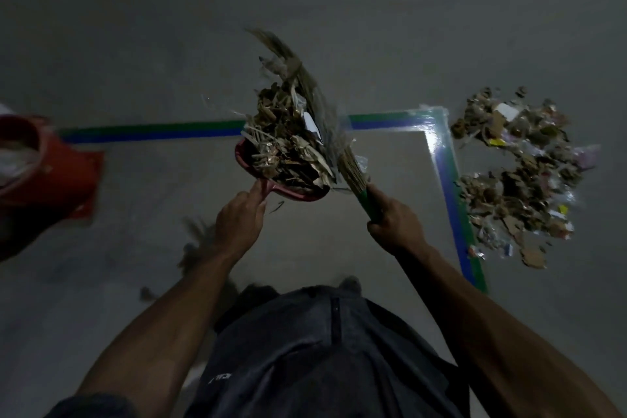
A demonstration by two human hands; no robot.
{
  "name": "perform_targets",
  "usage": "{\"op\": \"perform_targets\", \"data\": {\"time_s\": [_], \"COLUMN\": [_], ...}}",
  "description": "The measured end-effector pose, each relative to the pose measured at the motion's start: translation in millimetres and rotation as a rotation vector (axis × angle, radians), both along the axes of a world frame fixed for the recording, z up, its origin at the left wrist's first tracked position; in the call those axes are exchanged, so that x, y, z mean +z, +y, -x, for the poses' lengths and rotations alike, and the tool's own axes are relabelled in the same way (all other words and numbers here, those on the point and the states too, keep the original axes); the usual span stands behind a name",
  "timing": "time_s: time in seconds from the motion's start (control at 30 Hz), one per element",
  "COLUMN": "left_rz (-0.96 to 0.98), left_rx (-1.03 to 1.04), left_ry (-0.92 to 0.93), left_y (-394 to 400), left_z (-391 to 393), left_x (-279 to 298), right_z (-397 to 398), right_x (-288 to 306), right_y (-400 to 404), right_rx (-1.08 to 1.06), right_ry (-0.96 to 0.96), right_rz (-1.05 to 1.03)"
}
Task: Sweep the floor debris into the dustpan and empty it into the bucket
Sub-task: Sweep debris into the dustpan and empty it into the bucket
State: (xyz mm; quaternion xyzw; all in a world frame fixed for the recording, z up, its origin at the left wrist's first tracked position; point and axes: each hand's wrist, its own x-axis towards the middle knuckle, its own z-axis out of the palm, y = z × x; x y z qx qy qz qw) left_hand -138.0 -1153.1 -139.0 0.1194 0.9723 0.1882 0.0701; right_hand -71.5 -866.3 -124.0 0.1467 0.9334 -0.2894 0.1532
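A red dustpan [298,195] is lifted off the floor, heaped with dry leaves and scraps [288,142]. My left hand [241,217] grips its handle from below. My right hand [395,222] grips the green handle of a straw broom [349,163], whose bristles lie against the right side of the heap. A red bucket [64,176] with light-coloured rubbish inside stands at the left edge, blurred. A large pile of debris [515,173] lies on the floor to the right.
Green and blue tape [448,173] marks a rectangle on the grey floor; the debris pile lies just outside its right side. A few small scraps [196,231] lie on the floor below my left hand. The scene is dim.
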Motion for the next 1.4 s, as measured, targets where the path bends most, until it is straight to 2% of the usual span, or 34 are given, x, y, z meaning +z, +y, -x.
{"op": "perform_targets", "data": {"time_s": [0.23, 0.47, 0.73, 1.07, 1.4], "left_rz": [-0.021, 0.000, 0.010, -0.023, -0.016], "left_rx": [0.202, 0.328, 0.525, 0.669, 0.614], "left_ry": [-0.065, -0.048, -0.020, -0.108, -0.133], "left_y": [-159, -325, -466, -629, -772], "left_z": [-12, 0, 25, 123, 218], "left_x": [-9, -11, -9, -43, -39], "right_z": [33, 82, 165, 294, 393], "right_x": [-21, -23, -20, -60, -51], "right_y": [-150, -316, -467, -639, -787], "right_rx": [0.169, 0.276, 0.460, 0.565, 0.576], "right_ry": [0.005, 0.005, -0.016, -0.094, -0.179], "right_rz": [-0.006, 0.009, 0.002, 0.016, -0.036]}}
